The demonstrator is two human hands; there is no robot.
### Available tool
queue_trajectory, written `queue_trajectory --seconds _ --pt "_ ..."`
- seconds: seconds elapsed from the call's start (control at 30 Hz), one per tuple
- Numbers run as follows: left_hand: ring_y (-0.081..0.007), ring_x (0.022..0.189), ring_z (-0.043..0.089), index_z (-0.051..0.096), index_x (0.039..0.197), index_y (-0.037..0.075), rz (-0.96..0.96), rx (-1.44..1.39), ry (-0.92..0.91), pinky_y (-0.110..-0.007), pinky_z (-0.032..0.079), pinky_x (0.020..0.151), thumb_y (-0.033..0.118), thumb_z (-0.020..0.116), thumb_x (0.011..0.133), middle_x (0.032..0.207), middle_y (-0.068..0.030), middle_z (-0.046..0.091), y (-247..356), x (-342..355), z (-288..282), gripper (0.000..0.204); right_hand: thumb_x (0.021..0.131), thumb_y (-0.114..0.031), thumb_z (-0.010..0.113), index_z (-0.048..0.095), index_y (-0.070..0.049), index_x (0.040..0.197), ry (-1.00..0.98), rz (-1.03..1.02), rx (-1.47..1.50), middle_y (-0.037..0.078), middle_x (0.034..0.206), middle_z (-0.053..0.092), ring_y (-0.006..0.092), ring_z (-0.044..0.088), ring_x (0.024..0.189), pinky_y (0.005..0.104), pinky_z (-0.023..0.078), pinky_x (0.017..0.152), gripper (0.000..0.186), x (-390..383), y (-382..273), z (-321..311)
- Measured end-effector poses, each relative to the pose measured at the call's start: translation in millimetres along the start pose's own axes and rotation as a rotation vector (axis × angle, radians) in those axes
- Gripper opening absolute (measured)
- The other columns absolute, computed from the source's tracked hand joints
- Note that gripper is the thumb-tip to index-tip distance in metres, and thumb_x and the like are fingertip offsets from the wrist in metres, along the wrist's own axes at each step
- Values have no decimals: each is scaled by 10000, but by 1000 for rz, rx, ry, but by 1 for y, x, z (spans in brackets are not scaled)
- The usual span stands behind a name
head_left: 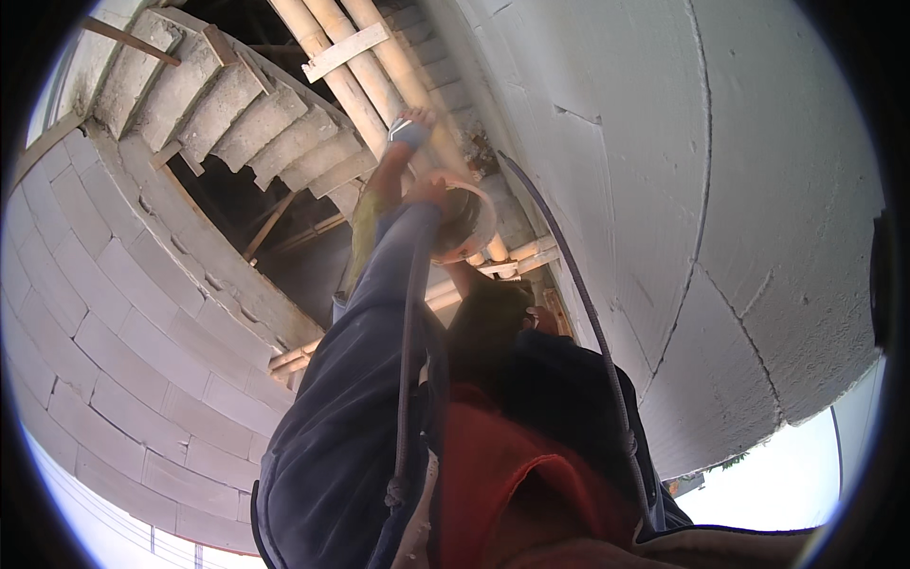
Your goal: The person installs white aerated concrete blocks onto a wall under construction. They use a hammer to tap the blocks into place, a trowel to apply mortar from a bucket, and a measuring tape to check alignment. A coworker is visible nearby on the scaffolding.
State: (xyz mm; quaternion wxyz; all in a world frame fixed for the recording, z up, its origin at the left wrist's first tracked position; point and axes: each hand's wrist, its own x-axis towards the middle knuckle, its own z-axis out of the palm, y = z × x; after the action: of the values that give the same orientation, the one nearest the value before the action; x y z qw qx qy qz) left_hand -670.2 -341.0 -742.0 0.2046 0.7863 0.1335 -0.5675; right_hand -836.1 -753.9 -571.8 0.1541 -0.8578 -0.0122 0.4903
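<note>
- Gripping noted at the bucket (483,233): the left hand (431,189) is clamped on its rim, at the side toward the upper left. Hand and rim are both blurred, so the placing of individual fingers cannot be told.
- Bucket location: near the middle of the view, beyond the end of the outstretched left sleeve (374,270), above the bamboo poles (358,68). Its round mouth faces the camera; the wall is pale pinkish and the interior dark. Contents cannot be made out.
- Right hand (543,321): partly visible beside the dark clothing, lower and further right than the bucket and apart from it. State of this grip cannot be told; whether it holds anything is hidden.
- Footing: a foot (409,130) with a blue-grey covering across it and toes exposed rests on the bamboo poles, just beyond the bucket. A short pale board (347,52) lies across the poles further up.
- Left side: a concrete staircase (261,133) with a stepped profile, rough at the edges; beneath it, a wall of pale blocks (142,351) with visible joints, some irregular.
- Right side: a large grey wall (607,180) marked by uneven joint lines.
- Clothing: dark jacket (332,417) over a red shirt (502,455), with a knotted cord (580,284) hanging at the right.
</note>
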Motion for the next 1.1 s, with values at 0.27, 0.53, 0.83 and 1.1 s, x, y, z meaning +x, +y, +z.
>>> queue_trajectory --seconds 0.27,0.53,0.83,1.1 --pt "-414 1429 530 460 1523 123 -208 -67 -95 -513 510 1122 287 614 1021 1537 -232 525 -29 47 38 550 961 -191 740 691 -37 1261 45 144 594 169 1099 772 311 754 1037 401 581 930 341 102 -66 -10" --pt "-479 1262 649 488 1371 33 94 -72 -2 -532 546 1057 149 609 963 1376 -311 617 -19 30 71 441 972 -194 742 677 -27 1255 -43 63 555 152 1105 769 263 734 1035 385 562 930 335 162 -104 6" --pt "-455 1236 662 544 1394 43 184 -262 -9 -531 506 1068 250 572 971 1313 -275 688 39 -23 -23 472 899 -219 791 650 -28 1360 349 -141 291 289 1371 618 424 638 1233 462 511 1053 518 212 -115 0" --pt "-457 994 727 573 1217 15 224 -604 469 -522 535 904 219 592 922 1001 -319 722 20 -139 -127 360 860 -214 767 690 -130 1344 306 -138 -467 117 1358 590 309 532 1300 520 435 1054 497 183 -259 -189"
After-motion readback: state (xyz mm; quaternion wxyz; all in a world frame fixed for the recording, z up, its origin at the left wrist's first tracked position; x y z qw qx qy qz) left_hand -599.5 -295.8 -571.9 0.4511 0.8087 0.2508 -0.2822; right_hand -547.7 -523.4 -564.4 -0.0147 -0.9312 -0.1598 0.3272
